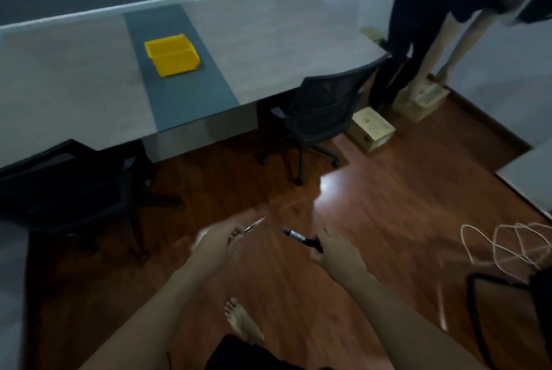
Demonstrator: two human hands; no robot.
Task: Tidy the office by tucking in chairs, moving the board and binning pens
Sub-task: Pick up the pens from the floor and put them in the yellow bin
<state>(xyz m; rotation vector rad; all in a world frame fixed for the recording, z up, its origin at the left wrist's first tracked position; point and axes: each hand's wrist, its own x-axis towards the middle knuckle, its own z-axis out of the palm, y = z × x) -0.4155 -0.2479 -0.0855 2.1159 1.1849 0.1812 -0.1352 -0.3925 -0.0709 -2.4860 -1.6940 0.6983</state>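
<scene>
The left hand (219, 239) pinched a slim clear pen (254, 224) and the right hand (336, 247) gripped a black pen (301, 239), both tips angled forward, likely for carrying to the yellow bin (172, 54). That bin sat on the desk (268, 50), well beyond both hands. Two office chairs (322, 112) stood nearer than the bin, the right one partly tucked under the desk.

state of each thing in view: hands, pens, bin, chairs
left hand: shut on a thin pen
right hand: shut on a black pen
yellow bin: upright on the desk, looks empty
right chair: partly tucked under the desk
left chair: pulled out
</scene>
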